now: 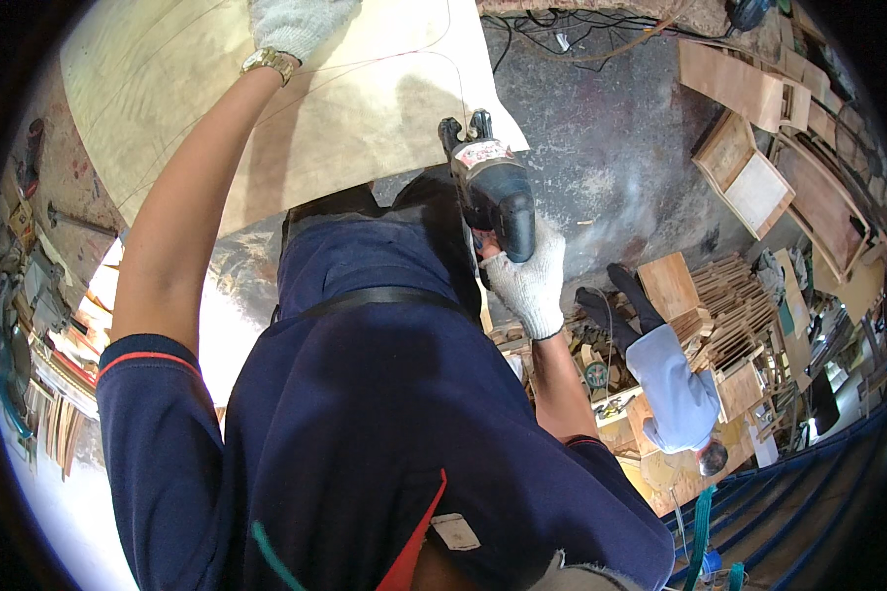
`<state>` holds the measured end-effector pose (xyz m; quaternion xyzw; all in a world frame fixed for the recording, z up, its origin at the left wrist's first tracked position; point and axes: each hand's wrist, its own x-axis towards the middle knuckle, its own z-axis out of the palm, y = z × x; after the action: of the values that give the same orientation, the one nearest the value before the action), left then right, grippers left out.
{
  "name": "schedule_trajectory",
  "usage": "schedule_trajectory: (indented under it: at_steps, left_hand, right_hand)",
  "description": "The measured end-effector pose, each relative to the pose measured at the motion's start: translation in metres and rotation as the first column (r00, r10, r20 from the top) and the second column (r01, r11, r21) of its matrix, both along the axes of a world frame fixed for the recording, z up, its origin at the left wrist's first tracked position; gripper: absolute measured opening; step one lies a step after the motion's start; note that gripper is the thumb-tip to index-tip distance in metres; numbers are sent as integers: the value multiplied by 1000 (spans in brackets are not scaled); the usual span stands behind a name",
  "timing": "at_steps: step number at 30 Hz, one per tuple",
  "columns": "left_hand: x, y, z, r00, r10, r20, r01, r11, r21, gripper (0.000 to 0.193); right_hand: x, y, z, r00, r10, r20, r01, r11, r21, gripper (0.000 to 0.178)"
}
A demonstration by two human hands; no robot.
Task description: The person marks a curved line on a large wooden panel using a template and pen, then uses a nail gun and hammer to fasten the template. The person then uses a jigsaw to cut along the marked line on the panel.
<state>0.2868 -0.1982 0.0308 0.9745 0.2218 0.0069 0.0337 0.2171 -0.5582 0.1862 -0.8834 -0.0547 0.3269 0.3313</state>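
Observation:
A pale plywood sheet (365,108) with curved pencil and red lines drawn on it lies in front of me. My left hand (301,28), in a white knit glove with a gold watch at the wrist, rests flat on the sheet. The top of the picture cuts off part of its fingers, which look outstretched. My right hand (530,286), also gloved, is closed round the grip of a dark jigsaw (498,192). The front of the jigsaw sits at the sheet's near right corner, by the drawn line. Its blade cannot be made out.
Dark cables (581,49) run along the far side of the grey floor (601,148). Wooden boxes (744,172) and stacked wood strips (734,305) stand at right. Another person (670,384) is at the lower right by a wooden bench. Tools and scraps crowd the left.

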Motion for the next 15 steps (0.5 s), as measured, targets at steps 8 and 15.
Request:
schedule_trajectory:
  at_steps: [8, 15]
  left_hand:
    - [0, -2, 3, 1000, 21, -10, -21, 1000, -17, 79]
    - [2, -3, 2, 1000, 8, 7, -8, 1000, -23, 78]
  right_hand:
    - [5, 0, -2, 999, -5, -50, 6, 1000, 23, 24]
    - [5, 3, -1, 998, -26, -55, 27, 1000, 5, 24]
